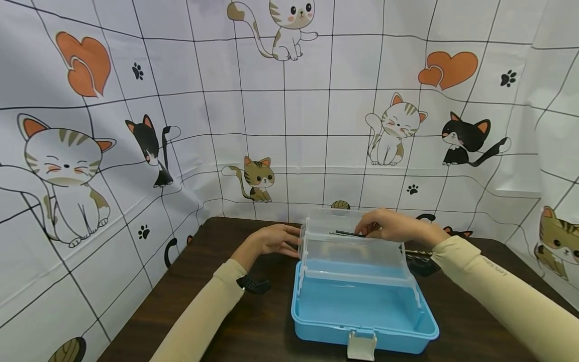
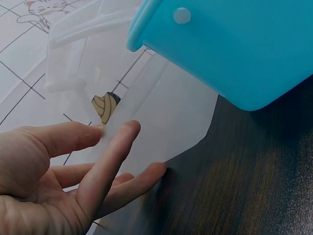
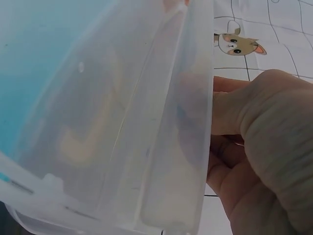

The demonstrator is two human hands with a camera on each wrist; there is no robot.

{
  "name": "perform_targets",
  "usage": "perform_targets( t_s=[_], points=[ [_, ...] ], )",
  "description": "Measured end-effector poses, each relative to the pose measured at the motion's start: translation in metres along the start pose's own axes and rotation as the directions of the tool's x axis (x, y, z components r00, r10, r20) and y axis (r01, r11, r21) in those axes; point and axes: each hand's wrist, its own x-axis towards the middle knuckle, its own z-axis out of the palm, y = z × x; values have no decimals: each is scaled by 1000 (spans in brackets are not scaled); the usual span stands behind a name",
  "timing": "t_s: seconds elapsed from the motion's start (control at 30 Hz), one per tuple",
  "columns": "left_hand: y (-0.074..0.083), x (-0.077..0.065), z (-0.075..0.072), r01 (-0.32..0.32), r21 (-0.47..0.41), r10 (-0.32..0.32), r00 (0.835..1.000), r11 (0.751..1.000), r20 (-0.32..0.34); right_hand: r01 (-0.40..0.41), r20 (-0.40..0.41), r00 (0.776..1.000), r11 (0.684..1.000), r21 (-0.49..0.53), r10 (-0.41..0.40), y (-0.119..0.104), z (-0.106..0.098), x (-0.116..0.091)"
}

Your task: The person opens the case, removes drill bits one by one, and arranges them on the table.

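Note:
A light-blue toolbox (image 1: 362,306) stands with its lid up, and a translucent tray (image 1: 357,251) is raised above the base. Over the tray's upper part, my right hand (image 1: 384,224) pinches one end of a thin dark rod (image 1: 348,233), whose other end points left. In the right wrist view my right hand (image 3: 264,142) is at the edge of the translucent plastic (image 3: 171,147); its fingertips and the rod are hidden. My left hand (image 1: 273,239) is at the toolbox's left side, fingers loosely extended beside the clear lid (image 2: 171,112), holding nothing.
On the dark wooden table (image 1: 217,261), a gold-coloured rod (image 1: 418,252) shows partly behind my right wrist. A white latch (image 1: 362,346) hangs from the toolbox's front. A cat-print sheet (image 1: 307,115) rises behind and beside the table.

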Motion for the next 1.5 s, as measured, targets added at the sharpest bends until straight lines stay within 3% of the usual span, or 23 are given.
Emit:
perform_targets(
  t_s=[0.47, 0.93, 1.27, 1.5],
  points=[
    [-1, 0, -1, 3, -9, -3, 1000, 1000, -3, 12, -39, 999, 999, 46, -10, 6, -1, -7],
    [0, -2, 0, 5, -10, -5, 1000, 1000, -3, -31, -84, 996, 995, 99, 40, 8, 1, -13],
    [1, -1, 1, 6, -10, -6, 1000, 1000, -1, -112, -128, 981, 964, 239, 146, 3, -7, -21],
    [0, -1, 1, 5, -7, -5, 1000, 1000, -3, -145, -157, 970, 958, 246, 187, 7, -13, -34]
  ],
)
